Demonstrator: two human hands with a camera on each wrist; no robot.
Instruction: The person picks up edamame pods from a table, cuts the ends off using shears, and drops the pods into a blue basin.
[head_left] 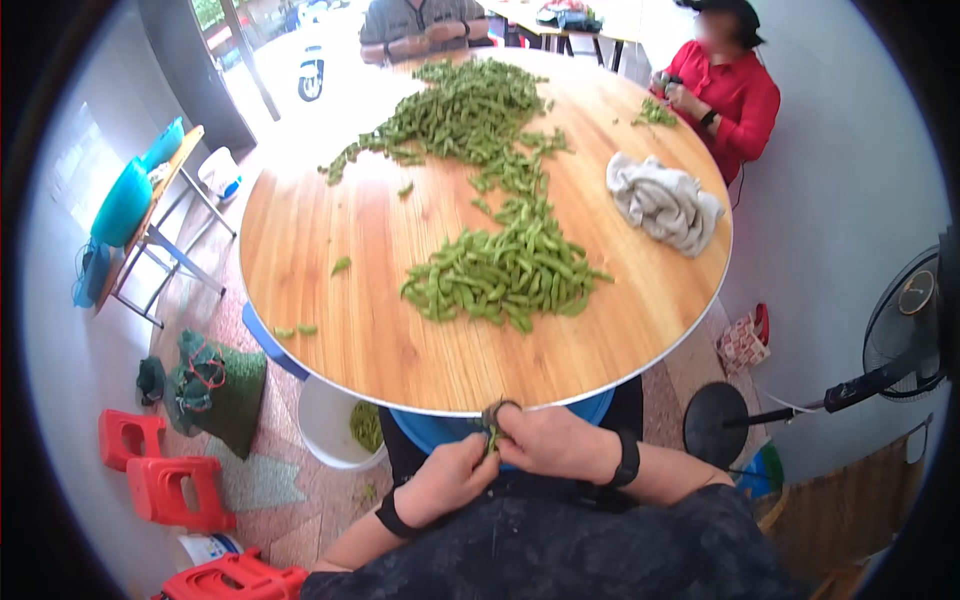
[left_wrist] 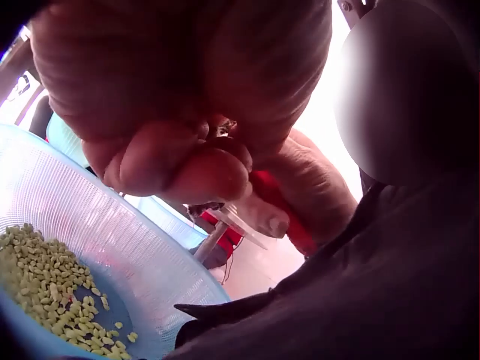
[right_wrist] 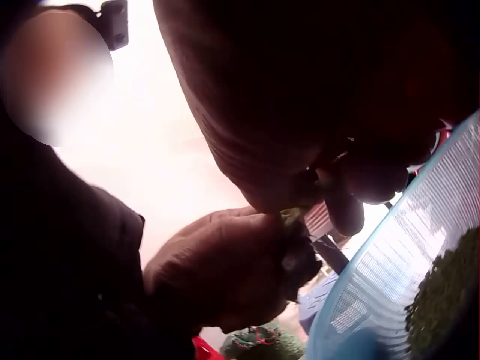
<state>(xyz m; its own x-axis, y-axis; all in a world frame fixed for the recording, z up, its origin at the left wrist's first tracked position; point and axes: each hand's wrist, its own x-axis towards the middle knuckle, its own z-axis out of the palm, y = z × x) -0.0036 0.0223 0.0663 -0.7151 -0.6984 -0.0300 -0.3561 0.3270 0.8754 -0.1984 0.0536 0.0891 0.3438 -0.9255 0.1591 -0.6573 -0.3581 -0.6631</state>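
Green pod (head_left: 492, 441) sits between left fingers (head_left: 484, 470) and right fingers (head_left: 513, 421), both clamped on it (long axis unclear), blue basin (left_wrist: 161, 251) below them.

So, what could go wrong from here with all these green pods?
First, the left hand and right hand hold what looks like a green pod near the table edge, so a bean might shoot past the blue basket. Second, bits of shell could drop among the shelled beans inside it. Third, the two stray pods near the tabletop's left rim might get knocked off.
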